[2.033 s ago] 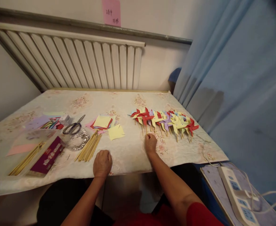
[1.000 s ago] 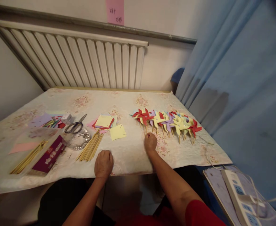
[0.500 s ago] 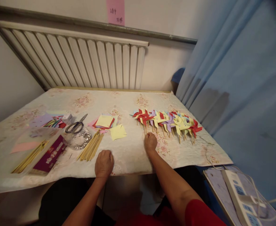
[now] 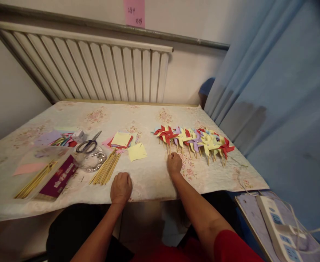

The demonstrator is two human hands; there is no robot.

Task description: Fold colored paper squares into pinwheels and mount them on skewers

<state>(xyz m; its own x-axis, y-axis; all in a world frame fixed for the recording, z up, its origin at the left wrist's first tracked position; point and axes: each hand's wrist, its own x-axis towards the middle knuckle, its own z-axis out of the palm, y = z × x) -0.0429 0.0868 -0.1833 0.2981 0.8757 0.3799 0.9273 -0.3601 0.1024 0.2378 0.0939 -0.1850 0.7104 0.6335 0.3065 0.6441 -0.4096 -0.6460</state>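
The right hand point(image 4: 174, 163) rests curled in a loose fist on the surface point(image 4: 149, 116), its knuckles at the near ends of the sticks of a row of paper pinwheels point(image 4: 192, 138) in red, yellow and lilac; whether it pinches a stick cannot be told; the left hand point(image 4: 121, 187) lies closed in a fist near the front edge, holding nothing that shows; beside it lies a bundle of bamboo sticks point(image 4: 105, 169), then a yellow paper square point(image 4: 137, 152), a stack of coloured squares point(image 4: 120, 141) and scissors point(image 4: 89, 144); a maroon packet point(image 4: 58, 176) bears small print too blurred to read; a pink note point(image 4: 134, 13) on the wall carries handwritten figures, not legible.
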